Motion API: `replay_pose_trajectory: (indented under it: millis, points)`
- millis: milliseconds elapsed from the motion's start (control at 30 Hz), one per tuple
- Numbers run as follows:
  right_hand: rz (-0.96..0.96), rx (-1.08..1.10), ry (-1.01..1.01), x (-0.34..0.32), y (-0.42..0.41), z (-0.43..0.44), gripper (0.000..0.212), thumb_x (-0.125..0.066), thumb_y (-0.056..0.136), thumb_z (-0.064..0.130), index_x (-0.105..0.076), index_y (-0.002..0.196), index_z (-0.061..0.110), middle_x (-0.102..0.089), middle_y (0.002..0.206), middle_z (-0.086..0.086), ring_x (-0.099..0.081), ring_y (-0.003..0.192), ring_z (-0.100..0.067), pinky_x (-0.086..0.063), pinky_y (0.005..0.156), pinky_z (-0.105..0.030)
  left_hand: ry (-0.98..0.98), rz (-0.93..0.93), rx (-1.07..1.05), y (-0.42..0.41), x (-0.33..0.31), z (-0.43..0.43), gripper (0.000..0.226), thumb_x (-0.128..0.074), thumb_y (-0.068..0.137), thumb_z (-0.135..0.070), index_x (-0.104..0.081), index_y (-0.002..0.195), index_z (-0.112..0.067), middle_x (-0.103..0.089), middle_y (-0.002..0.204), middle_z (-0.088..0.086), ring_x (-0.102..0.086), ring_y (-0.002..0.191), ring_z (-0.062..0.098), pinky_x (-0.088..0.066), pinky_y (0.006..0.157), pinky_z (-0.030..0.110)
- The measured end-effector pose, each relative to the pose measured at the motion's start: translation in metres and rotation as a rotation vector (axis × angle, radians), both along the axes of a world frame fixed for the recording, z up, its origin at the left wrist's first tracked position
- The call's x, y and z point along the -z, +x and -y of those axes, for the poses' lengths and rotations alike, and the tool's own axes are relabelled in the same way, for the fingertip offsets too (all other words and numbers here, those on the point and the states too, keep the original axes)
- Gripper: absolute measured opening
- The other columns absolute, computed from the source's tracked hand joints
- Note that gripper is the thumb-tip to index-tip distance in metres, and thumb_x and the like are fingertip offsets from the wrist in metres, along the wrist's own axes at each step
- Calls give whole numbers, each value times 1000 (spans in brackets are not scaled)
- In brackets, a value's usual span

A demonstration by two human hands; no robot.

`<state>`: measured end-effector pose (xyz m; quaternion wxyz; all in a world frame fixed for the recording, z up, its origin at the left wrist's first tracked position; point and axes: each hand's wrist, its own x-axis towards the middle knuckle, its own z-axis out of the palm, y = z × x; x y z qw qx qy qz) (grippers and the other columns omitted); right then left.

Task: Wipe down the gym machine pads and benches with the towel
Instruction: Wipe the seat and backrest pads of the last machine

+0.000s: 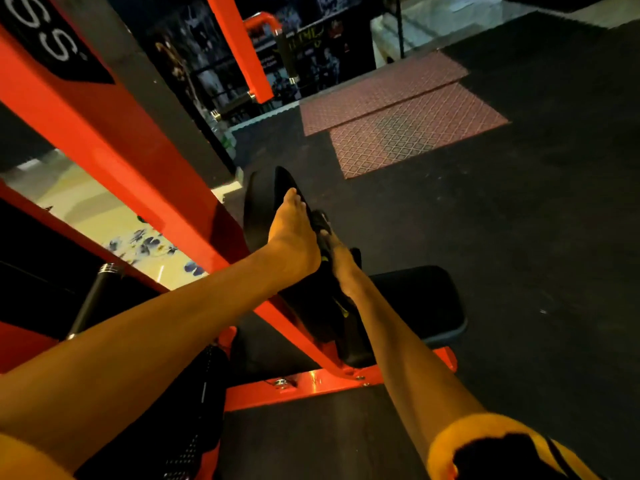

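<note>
Two bare arms reach forward from 6 o'clock to an upright black pad (256, 209) at the centre. The left hand (294, 237) lies flat on the pad's edge, fingers straight and together, pointing to 12 o'clock. The right hand (343, 268) sits just beside it at 4 o'clock, against a dark towel (321, 233) bunched between the two hands on the pad. Its fingers are hidden, so its grip cannot be told. An orange frame (114, 140) slants from 10 o'clock down to the pad. A black seat (422, 299) lies at 4 o'clock. Two red mats (398, 116) lie on the dark floor (536, 202) at 1 o'clock.
</note>
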<state>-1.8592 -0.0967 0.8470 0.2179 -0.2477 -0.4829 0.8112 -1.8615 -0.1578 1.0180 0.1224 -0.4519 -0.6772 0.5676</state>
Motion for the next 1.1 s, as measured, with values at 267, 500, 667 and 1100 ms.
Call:
replay_pose_trajectory:
  millis: [267,500,667,1100]
  points:
    - [-8,14,150,63,22,31,64,-54,102,50,-21,157,43,-14,168,16,-13,156,-6,-16,129,-38,-59,-32,-78,-2,10,-12,74,-10,107,-51,3,160,-1,6,169,20,9,156,37,9,124,54]
    - [122,-96,98,47,-36,-37,62,-39,110,42,-17,165,24,-19,170,-2,-16,157,-21,-17,128,-46,-46,-69,-120,-1,17,-18,73,-8,107,-48,5,159,1,9,168,21,12,156,38,11,124,55]
    - [-109,53,242,35,-1,4,50,-40,104,63,-21,150,67,-20,170,13,-18,157,-8,-22,127,-42,-33,-80,-124,-3,27,-25,76,-10,108,-50,7,157,6,10,167,26,12,155,40,13,121,57]
    - [30,-82,51,47,-77,-77,23,-47,110,35,-68,110,26,-70,111,2,-67,107,-10,-51,101,-37,-38,-47,-156,-13,45,-33,79,-12,107,-52,11,154,8,14,165,28,17,153,45,16,118,63]
